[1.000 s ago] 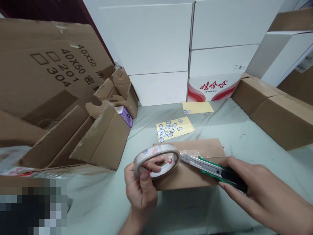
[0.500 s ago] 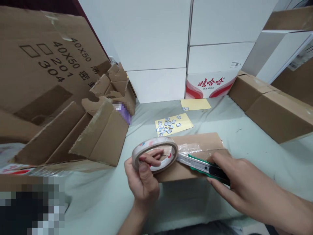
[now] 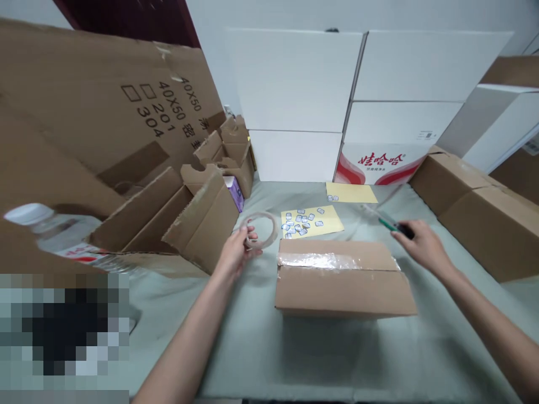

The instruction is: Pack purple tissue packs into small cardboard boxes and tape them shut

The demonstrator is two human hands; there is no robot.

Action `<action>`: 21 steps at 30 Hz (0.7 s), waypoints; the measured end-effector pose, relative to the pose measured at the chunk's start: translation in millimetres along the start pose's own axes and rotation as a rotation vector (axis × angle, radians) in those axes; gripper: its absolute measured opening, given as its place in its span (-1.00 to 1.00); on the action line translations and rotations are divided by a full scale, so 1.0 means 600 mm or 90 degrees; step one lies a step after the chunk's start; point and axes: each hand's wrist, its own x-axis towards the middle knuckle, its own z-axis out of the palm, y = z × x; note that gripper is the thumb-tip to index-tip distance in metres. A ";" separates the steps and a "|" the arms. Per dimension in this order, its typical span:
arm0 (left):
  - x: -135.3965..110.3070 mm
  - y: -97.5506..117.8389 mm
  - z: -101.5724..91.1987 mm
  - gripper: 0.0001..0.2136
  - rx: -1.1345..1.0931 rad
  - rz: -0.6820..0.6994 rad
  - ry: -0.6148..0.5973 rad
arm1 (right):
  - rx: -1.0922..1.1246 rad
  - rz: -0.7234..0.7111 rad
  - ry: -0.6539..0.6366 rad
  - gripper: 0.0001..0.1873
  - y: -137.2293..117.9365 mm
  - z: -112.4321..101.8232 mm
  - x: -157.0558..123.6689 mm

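In my left hand (image 3: 238,252) is a roll of clear tape (image 3: 272,233), gripped by its near left rim just left of the small carton. My right hand (image 3: 419,241) is closed round a utility knife (image 3: 393,225) with a green and black handle, beyond the carton's right end; motion blurs its blade. Between the hands stands a brown cardboard box (image 3: 337,292), apart from both. Shiny clear tape (image 3: 320,261) runs along the seam on its top. Behind the box, a yellow sheet (image 3: 332,220) carries several small blue-edged stickers.
Another yellow sheet (image 3: 353,192) lies farther back, before stacked white boxes (image 3: 295,157). Open cardboard boxes (image 3: 206,219), a purple packet (image 3: 236,193) and a plastic bottle (image 3: 63,230) are on the left. A long brown carton (image 3: 488,219) borders the right side.
My hands have moved apart and away from the box: the left with the tape roll to the left, the right with the knife back and right. The view has shifted, showing the whole box top.
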 end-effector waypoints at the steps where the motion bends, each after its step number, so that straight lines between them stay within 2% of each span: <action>1: 0.011 -0.009 -0.003 -0.75 0.036 -0.016 0.000 | -0.001 0.004 -0.019 -0.64 0.014 0.028 0.005; 4: 0.032 -0.033 -0.017 -0.71 0.141 -0.023 0.018 | -0.005 0.014 -0.052 -0.66 0.041 0.086 0.001; 6: 0.042 -0.044 -0.026 -0.69 0.206 -0.003 0.032 | -0.005 0.019 -0.058 -0.62 0.049 0.099 -0.004; 8: 0.048 -0.052 -0.030 -0.69 0.264 0.035 0.040 | 0.001 0.012 -0.052 -0.54 0.045 0.095 0.000; 11: 0.048 -0.056 -0.020 -0.69 0.328 0.136 0.062 | 0.036 -0.046 -0.063 -0.51 0.011 0.084 0.024; 14: 0.021 -0.048 -0.004 -0.64 0.353 0.262 0.070 | 0.096 -0.142 -0.130 -0.65 -0.050 0.103 0.060; 16: -0.019 -0.031 0.000 -0.59 0.350 0.330 0.032 | 0.123 -0.179 -0.167 -0.71 -0.093 0.137 0.082; 19: -0.101 0.005 -0.007 -0.56 0.354 0.425 -0.084 | 0.130 -0.177 -0.192 -0.70 -0.141 0.198 0.109; 21: -0.155 0.027 -0.005 -0.57 0.460 0.552 -0.259 | 0.128 -0.161 -0.199 -0.69 -0.158 0.231 0.120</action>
